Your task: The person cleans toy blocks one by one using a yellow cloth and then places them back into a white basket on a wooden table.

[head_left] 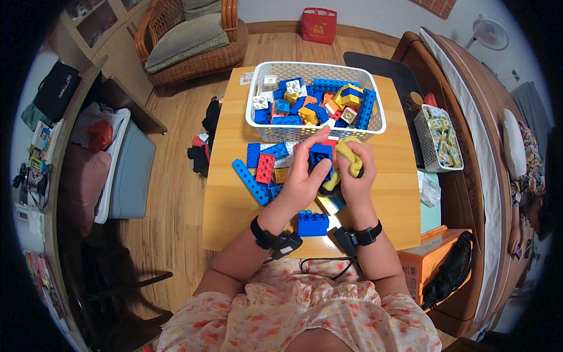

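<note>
**Loose grip and a crowded near edge: where a brick could slip**

The wooden table (390,205) carries everything here, and its near edge, at 6 o'clock, is the likeliest place for a fall, since bricks lie close to where the forearms cross it.

At 12 o'clock stands the white perforated basket (272,132), heaped with toy bricks. A knock from reaching fingers might topple one lying high, such as the long studded blue piece (366,110) leaning near the 2 o'clock side.

The hands meet at mid-table. The left hand (306,179) is part-open, thumb and extended fingers against a blue brick; the right hand (358,179) is curled closed around a bunched yellow-green cloth (349,155). With so much of the left palm unfolded, a firm push from the cloth could pop the brick out, and slack fabric could snag on it.

Below, black wrist devices sit at 7 and 5 o'clock, with a dark cable (328,272) near the table's edge; it could catch if the wrists spread.

At 8 o'clock, a long blue brick (250,182) could be swept aside by the left forearm. The stubby blue block (312,224) at 6 o'clock, between the wrists, seems most exposed to a bump. The held blue brick (320,155) lies just beside the cloth.
</note>
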`<act>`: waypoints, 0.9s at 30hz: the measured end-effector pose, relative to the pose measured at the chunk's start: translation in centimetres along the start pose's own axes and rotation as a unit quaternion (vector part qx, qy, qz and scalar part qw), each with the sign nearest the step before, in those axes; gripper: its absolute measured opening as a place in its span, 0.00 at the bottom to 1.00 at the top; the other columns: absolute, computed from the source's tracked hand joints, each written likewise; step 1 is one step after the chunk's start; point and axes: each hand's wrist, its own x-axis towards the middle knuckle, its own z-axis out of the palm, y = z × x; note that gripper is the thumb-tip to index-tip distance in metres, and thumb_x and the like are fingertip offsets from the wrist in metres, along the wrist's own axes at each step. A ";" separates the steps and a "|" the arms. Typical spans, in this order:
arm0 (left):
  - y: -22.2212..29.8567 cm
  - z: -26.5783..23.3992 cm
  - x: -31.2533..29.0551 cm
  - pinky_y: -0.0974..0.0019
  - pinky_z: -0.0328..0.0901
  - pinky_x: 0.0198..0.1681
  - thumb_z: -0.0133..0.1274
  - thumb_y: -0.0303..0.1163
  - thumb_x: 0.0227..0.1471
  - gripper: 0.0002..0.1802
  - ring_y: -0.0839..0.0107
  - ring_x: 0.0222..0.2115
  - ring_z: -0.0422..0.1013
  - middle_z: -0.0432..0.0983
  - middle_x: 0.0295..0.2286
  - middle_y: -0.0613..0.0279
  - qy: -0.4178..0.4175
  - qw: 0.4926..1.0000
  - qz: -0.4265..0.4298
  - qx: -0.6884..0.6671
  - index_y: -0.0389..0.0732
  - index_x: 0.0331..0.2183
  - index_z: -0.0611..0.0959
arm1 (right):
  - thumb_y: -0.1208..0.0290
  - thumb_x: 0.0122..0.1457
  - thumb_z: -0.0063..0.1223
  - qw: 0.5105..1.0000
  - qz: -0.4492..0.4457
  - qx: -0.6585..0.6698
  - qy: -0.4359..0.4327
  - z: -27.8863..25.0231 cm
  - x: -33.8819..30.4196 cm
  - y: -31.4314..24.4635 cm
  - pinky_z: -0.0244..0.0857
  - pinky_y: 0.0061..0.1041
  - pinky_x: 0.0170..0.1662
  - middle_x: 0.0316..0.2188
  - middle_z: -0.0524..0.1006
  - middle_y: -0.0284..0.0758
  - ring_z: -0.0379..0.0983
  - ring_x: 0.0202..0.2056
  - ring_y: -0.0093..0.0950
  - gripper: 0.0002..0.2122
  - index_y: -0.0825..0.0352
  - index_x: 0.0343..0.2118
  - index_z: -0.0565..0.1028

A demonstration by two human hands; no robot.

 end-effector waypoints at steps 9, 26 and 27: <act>0.8 -0.4 0.2 0.58 0.52 0.64 0.55 0.41 0.59 0.35 0.62 0.61 0.59 0.61 0.60 0.50 0.018 0.995 -0.051 -0.084 0.32 0.59 0.61 | 0.80 0.48 0.63 0.995 -0.086 -0.043 -0.018 -0.4 0.3 0.0 0.68 0.32 0.41 0.36 0.75 0.43 0.73 0.38 0.41 0.15 0.66 0.40 0.76; 0.4 -0.3 0.4 0.61 0.60 0.58 0.44 0.40 0.65 0.28 0.64 0.57 0.62 0.60 0.60 0.48 0.098 0.992 -0.019 -0.081 0.36 0.59 0.58 | 0.80 0.49 0.62 0.997 -0.053 -0.051 -0.009 -0.8 0.9 -0.1 0.68 0.31 0.42 0.35 0.75 0.41 0.73 0.38 0.39 0.13 0.67 0.40 0.76; 0.5 -0.3 0.4 0.61 0.64 0.55 0.43 0.40 0.66 0.27 0.65 0.56 0.64 0.60 0.60 0.50 0.118 0.985 -0.052 -0.115 0.38 0.60 0.58 | 0.80 0.49 0.62 0.997 -0.053 -0.051 -0.009 -0.9 0.8 0.0 0.68 0.31 0.42 0.35 0.75 0.41 0.73 0.38 0.39 0.13 0.67 0.40 0.76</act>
